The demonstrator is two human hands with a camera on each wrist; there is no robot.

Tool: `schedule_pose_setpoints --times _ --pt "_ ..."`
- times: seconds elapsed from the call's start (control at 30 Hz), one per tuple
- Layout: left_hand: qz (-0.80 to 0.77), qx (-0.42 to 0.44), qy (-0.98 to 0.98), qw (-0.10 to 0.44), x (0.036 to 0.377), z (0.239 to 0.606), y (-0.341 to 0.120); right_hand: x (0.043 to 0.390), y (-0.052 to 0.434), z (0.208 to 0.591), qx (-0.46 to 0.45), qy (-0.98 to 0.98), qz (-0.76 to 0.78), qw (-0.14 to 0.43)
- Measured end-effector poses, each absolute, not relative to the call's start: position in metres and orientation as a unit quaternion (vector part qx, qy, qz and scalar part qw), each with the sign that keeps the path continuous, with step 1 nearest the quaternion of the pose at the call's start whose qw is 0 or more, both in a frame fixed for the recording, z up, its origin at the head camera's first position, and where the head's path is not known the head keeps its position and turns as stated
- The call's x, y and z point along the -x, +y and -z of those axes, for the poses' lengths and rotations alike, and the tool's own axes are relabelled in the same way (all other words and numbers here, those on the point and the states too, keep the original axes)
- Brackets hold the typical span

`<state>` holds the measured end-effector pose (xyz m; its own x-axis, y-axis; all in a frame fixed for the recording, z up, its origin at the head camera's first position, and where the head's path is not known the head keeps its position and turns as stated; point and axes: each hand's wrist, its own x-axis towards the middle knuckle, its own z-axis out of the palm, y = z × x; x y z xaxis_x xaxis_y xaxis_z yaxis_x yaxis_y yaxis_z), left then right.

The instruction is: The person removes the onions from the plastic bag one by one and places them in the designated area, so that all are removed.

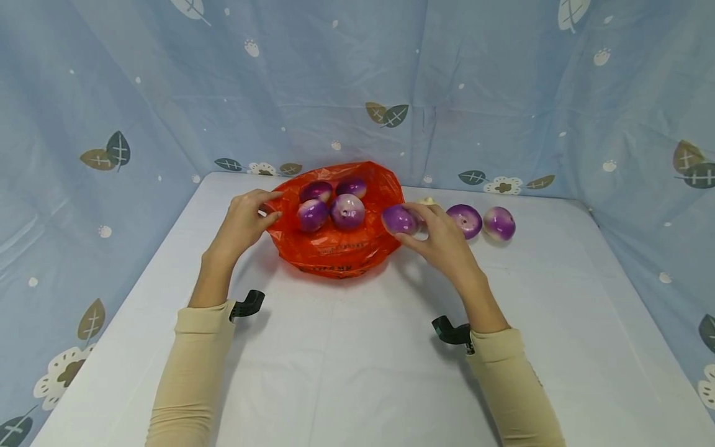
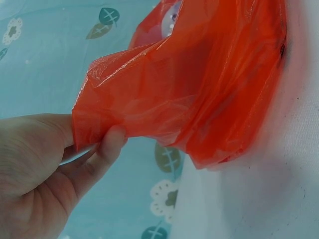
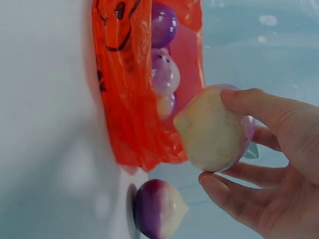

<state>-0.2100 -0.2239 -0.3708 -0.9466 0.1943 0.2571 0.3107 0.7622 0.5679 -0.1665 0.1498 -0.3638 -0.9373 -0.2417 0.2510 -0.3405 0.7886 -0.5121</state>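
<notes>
An orange plastic bag [image 1: 341, 248] lies open on the white table [image 1: 346, 366], with several purple-and-white turnips [image 1: 346, 210] inside. My left hand [image 1: 246, 217] pinches the bag's left rim [image 2: 99, 119] between thumb and fingers. My right hand [image 1: 432, 233] grips another purple turnip [image 1: 399, 219] just at the bag's right rim; the right wrist view shows its pale underside [image 3: 212, 132] held beside the bag opening [image 3: 144, 84]. Two more turnips [image 1: 465, 220] [image 1: 499, 223] rest on the table to the right of that hand.
A blue leaf-print cloth [image 1: 503, 93] walls the table at the back and both sides. A small pale object [image 1: 427, 200] lies behind my right hand. Another turnip [image 3: 157, 209] sits on the table below the held one in the right wrist view.
</notes>
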Motion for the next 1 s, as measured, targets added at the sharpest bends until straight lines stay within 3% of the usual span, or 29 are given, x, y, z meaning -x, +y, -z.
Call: schedule_pose_setpoints --times 1.0 --pt "0.310 0.151 -0.933 0.102 0.211 0.368 -0.223 0.168 0.215 0.359 -0.087 -0.944 -0.293 0.125"
